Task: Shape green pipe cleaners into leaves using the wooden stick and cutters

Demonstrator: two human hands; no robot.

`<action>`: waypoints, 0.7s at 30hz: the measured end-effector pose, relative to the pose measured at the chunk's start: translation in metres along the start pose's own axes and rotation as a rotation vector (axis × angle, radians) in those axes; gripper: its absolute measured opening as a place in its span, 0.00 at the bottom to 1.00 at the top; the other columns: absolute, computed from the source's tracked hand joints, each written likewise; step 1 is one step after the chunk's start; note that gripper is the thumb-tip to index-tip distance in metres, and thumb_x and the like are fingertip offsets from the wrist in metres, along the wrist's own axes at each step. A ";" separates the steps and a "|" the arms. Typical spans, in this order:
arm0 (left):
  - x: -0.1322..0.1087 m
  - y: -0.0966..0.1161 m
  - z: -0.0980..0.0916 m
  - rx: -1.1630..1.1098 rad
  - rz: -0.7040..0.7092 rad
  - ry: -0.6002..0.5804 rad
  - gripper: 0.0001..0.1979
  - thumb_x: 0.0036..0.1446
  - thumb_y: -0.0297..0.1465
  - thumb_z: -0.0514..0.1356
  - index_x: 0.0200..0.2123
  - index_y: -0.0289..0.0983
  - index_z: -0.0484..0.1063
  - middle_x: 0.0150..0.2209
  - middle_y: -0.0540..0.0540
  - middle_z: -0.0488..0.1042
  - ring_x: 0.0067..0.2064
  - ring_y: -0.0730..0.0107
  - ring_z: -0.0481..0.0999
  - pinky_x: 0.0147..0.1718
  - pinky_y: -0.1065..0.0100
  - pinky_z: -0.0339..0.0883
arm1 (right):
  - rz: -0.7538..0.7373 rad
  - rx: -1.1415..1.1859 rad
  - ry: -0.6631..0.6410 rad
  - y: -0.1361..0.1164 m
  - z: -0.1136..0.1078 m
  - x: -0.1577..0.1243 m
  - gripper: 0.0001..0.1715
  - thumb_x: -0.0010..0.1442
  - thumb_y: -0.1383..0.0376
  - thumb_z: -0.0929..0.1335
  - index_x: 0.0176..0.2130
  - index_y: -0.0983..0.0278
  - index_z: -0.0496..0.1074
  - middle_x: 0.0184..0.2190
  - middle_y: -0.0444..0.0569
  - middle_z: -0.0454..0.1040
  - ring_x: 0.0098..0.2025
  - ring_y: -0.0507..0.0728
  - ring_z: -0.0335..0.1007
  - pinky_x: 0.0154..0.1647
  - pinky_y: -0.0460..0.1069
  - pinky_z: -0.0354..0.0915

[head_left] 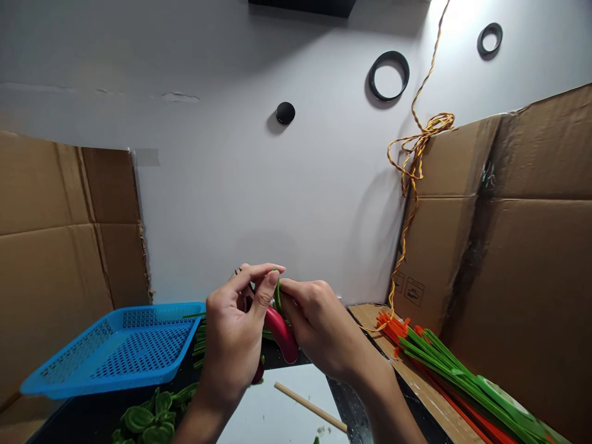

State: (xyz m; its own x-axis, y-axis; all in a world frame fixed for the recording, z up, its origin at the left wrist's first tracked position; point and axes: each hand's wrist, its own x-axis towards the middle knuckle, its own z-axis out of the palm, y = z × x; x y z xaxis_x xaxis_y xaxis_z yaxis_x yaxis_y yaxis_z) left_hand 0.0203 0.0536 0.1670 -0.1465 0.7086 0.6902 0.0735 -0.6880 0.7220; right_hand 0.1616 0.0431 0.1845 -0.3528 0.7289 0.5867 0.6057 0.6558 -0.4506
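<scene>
My left hand (235, 327) is closed, its thumb and index finger pinching a thin green stem (277, 296) that looks like a chenille stem. Close against it, my right hand (324, 327) is also closed at the same green stem; its fingertips are partly hidden. A glossy red curved handle (283, 338) slants down between the hands. Dark slim parts show by the left fingers, so it seems to belong to a hand tool, mostly hidden by the left hand. Below lies a white board (272, 407) with a wooden stick (309, 407) and small green bits on it.
A blue perforated basket (115, 382) stands at the left, with green looped leaf shapes (148, 419) in front. Bundles of green (457, 376) and orange chenille stems (393, 327) lie at the right. Cardboard panels (531, 259) flank both sides; a twisted yellow cord (407, 228) hangs right.
</scene>
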 end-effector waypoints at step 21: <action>0.000 -0.002 -0.004 0.017 -0.002 -0.015 0.14 0.64 0.44 0.67 0.38 0.39 0.83 0.24 0.50 0.74 0.27 0.70 0.71 0.30 0.70 0.67 | -0.034 0.032 0.010 0.002 -0.005 -0.002 0.24 0.76 0.67 0.60 0.26 0.63 0.65 0.20 0.39 0.65 0.22 0.48 0.51 0.25 0.48 0.52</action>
State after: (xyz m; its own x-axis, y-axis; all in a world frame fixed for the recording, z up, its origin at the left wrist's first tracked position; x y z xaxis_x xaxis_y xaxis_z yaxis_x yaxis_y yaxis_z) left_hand 0.0162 0.0541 0.1655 -0.1322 0.7125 0.6891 0.0894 -0.6838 0.7242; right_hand 0.1667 0.0418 0.1856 -0.3661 0.7040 0.6086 0.5698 0.6866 -0.4515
